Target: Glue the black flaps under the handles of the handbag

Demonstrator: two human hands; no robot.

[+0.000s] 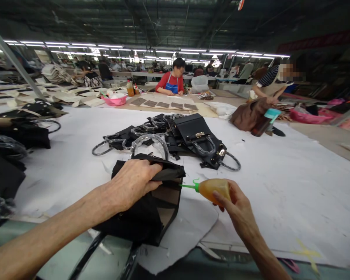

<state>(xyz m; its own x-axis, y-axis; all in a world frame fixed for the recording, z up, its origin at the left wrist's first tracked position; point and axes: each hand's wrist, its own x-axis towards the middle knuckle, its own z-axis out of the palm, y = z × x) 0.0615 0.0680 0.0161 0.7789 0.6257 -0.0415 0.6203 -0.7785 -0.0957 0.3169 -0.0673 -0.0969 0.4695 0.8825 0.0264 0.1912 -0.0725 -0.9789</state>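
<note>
A black handbag [134,223] lies at the table's near edge, its opening turned to the right and its beige-brown inside partly showing. My left hand [135,181] is closed on the bag's upper flap, thumb and fingers pinching the black fabric. One plastic-wrapped handle [150,144] stands up behind that hand; another hangs off the near edge. In my right hand [233,200] is a squeeze bottle [214,189] of amber liquid, held sideways. Its thin green nozzle points left, with the tip at the bag's open edge; whether they touch I cannot tell.
Several black handbags [192,132] with wrapped handles are heaped behind my bag, and more [8,151] lie at the left. White paper [280,186] covers the table. Across it sits a person in red [169,81]; at the right another person handles brown material [246,114] near a teal-capped bottle [265,122].
</note>
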